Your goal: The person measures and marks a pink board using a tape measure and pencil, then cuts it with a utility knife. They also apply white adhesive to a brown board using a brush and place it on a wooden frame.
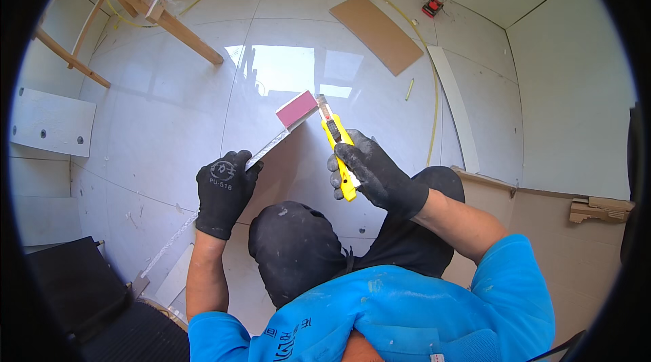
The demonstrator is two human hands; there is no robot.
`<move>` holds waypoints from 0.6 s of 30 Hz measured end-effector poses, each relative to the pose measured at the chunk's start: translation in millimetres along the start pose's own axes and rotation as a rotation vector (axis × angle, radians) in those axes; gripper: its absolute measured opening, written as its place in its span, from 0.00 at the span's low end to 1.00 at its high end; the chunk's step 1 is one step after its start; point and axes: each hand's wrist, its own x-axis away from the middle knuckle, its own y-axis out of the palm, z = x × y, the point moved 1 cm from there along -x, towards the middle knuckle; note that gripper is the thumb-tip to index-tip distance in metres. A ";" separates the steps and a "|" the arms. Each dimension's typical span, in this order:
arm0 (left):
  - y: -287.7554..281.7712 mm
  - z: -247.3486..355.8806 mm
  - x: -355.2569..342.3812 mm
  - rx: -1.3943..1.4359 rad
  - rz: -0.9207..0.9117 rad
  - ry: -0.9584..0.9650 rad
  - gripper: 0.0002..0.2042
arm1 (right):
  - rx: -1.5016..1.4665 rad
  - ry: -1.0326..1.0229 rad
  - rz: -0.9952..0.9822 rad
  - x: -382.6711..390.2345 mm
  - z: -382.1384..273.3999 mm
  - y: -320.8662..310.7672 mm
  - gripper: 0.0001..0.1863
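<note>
Tiled floor, left fingers in lettered glove pinching thin strip, right fingers around yellow knife

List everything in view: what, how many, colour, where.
Knife: 1, yellow, centre
Thin strip: 1, whitish, left of centre
Block: 1, pink and white, thin strip's far end
Brown panel: 1, brown, floor ahead
Long strip: 1, white, floor right
Small stick: 1, yellowish, near brown panel
Cable: 1, yellow, curving across floor
Device: 1, red, top right
Wooden frame: count unclear, tan, far left
Holed panel: 1, white, left
Flat item: 1, black, lower left
Left hand: 1, black glove, gripping thin strip
Right hand: 1, black glove, holding knife
Shirt: 1, blue, bottom
Trousers: 1, black, lower centre
</note>
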 end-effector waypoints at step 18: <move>-0.2 13.7 3.8 -0.027 -0.057 -0.034 0.09 | 0.119 0.015 0.025 7.1 12.4 0.0 0.20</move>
